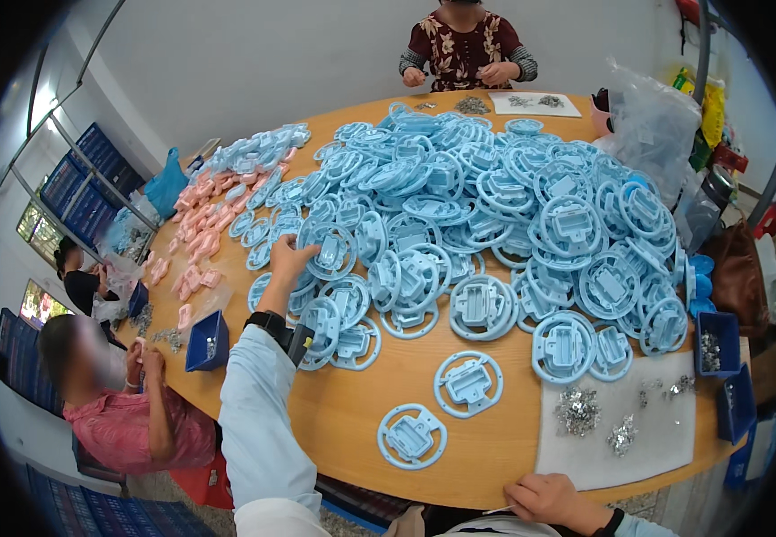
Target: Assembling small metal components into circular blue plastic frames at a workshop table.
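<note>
My left hand (pixel 290 257) reaches into the large pile of light blue plastic rings. Its thumb and fingers close at the rim of one blue plastic ring (pixel 330 252), which has a boxy centre. At the front edge, my right hand (pixel 544 498) is curled with its fingers pressed together. A thin pale stick (pixel 498 510) pokes out from them; its kind is not clear. Two blue rings lie apart from the pile in front of me, a nearer ring (pixel 411 436) and a farther ring (pixel 468 384), both with the boxy frame facing up.
Small metal parts (pixel 577 411) lie in heaps on a white sheet (pixel 611 456) at right, beside dark blue bins (pixel 719 336). Pink plastic parts (pixel 200 224) spread on the left. One co-worker (pixel 137 403) sits at left, another (pixel 468 49) across the table (pixel 334 438).
</note>
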Demonstrator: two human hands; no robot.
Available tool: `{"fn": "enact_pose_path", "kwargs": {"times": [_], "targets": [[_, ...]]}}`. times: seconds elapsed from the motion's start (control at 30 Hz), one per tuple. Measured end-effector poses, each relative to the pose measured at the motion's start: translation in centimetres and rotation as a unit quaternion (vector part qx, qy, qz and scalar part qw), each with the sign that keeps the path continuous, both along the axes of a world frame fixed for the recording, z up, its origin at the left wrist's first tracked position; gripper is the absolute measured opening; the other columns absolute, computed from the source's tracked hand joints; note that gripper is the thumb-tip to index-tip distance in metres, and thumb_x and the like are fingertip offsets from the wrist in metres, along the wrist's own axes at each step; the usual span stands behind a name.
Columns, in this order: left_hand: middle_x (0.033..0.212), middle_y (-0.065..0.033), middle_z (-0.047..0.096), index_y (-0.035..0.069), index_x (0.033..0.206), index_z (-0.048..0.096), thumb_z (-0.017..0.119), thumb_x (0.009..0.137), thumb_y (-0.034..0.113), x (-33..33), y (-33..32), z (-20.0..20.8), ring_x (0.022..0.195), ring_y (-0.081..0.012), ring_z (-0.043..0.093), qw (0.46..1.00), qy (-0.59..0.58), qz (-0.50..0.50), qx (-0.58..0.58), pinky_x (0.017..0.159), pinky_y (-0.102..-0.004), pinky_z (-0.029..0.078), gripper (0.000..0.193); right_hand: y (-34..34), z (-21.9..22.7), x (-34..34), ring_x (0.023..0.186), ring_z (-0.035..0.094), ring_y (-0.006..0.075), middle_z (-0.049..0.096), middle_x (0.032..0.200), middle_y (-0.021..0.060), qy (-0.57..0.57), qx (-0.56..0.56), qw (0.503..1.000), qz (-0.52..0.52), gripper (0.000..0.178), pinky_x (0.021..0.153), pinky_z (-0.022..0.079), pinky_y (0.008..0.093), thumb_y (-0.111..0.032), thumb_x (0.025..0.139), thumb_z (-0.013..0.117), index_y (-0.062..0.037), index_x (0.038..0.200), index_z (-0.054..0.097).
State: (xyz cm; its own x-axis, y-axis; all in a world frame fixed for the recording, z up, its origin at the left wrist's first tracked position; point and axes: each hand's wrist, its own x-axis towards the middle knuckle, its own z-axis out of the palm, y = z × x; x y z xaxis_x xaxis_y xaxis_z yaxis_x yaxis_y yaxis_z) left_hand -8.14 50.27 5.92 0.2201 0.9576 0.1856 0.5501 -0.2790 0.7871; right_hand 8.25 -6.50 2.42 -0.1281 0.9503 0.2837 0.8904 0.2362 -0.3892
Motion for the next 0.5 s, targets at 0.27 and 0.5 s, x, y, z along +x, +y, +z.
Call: {"fn": "enact_pose_path", "kwargs": {"times": [0.27, 0.5], "targets": [[0.076, -0.0095, 0.051, 0.004, 0.101, 0.053, 0.073, 0.059, 0.009, -0.9, -17.2, 7.4, 0.067, -0.0238, 0.056, 0.928, 0.121, -0.177, 0.303, 0.058, -0.0324, 0.046, 0.047, 0.1, 0.3, -0.2, 0.049, 0.053, 0.016, 0.047, 0.065, -0.0005, 0.027, -0.008, 1.0, -0.013, 0.02, 0.042, 0.043, 0.0269, -0.021, 0.064, 0.067, -0.0139, 0.08, 0.057], [0.097, -0.0139, 0.05, 0.005, 0.109, 0.047, 0.076, 0.059, 0.013, -0.6, -27.4, 3.7, 0.084, -0.029, 0.055, 0.843, 0.201, -0.405, 0.291, 0.065, -0.0363, 0.049, 0.059, -0.3, 0.8, -0.7, 0.051, 0.053, 0.0173, 0.047, 0.066, 0.0005, 0.03, -0.009, 0.999, -0.014, 0.018, 0.043, 0.043, 0.0288, -0.018, 0.064, 0.066, -0.0143, 0.078, 0.056]]}}
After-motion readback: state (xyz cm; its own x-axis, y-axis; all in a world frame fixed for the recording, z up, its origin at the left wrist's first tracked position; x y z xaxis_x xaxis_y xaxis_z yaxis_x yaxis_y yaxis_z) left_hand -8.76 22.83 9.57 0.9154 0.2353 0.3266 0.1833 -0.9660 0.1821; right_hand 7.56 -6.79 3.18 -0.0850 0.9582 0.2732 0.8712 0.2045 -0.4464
